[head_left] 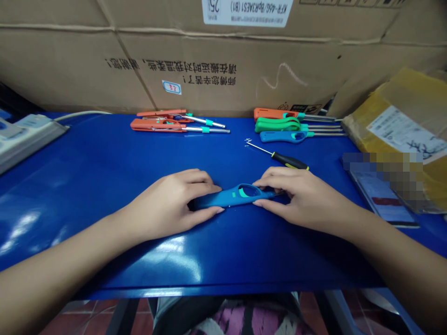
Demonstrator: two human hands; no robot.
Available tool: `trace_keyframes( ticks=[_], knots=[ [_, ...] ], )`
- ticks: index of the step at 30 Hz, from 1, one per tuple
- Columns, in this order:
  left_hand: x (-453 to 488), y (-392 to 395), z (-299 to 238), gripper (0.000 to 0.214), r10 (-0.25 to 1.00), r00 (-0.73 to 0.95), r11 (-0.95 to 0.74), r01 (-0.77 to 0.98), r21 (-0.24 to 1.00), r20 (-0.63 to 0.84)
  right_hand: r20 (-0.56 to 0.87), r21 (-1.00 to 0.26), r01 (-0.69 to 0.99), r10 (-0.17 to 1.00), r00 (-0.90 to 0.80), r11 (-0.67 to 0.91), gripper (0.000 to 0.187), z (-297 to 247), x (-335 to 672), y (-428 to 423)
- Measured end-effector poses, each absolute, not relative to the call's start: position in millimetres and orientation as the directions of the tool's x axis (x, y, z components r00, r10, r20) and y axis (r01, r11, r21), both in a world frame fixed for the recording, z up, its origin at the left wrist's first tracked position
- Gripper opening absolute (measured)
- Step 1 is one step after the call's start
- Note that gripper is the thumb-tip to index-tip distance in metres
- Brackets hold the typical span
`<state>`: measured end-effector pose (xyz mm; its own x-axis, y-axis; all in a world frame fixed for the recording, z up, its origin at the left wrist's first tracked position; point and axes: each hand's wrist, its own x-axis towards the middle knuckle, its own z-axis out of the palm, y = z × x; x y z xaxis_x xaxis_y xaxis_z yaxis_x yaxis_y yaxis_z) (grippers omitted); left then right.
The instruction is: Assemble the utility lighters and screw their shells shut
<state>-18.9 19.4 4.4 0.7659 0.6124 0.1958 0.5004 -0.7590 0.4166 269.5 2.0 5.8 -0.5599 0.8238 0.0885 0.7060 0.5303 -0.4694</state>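
Note:
A blue long-nosed gas lighter [228, 197] with a teal trigger lies level at the middle of the table, between my two hands. My left hand [174, 202] grips its handle end, thumb on the near side and fingers on the far side. At the nozzle end, my right hand [296, 193] pinches the front of the body; most of the nozzle is hidden by that hand. Just beyond my right hand lies a screwdriver [289, 160] with a black and yellow handle, and several tiny screws [247, 141] sit by its tip.
Opened orange lighters [159, 124] lie at the back left, and orange, green and blue lighters [282, 136] at the back right. A large cardboard box [195, 51] walls off the rear. A power strip [28, 135] stands left; a taped parcel [387, 107] and a phone-like slab [380, 197] sit right.

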Motion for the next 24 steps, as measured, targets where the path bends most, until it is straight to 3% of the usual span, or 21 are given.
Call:
trace_keyframes(
  ticks=[14, 21, 24],
  knots=[
    [-18.9, 17.9, 3.7, 0.029, 0.636, 0.751, -0.741, 0.532, 0.41, 0.176, 0.143, -0.371, 0.714, 0.796, -0.588, 0.594, 0.018, 6.2, 272.2, 2.7],
    [-17.0, 17.9, 1.6, 0.029, 0.649, 0.741, -0.734, 0.551, 0.396, 0.171, 0.134, -0.215, 0.752, 0.782, -0.609, 0.623, 0.02, 10.8, 269.9, -1.0],
    [-15.9, 14.9, 0.2, 0.03, 0.633, 0.75, -0.762, 0.559, 0.327, 0.193, 0.14, -0.183, 0.743, 0.765, -0.629, 0.644, 0.02, 10.5, 269.1, -2.4]
  ],
)
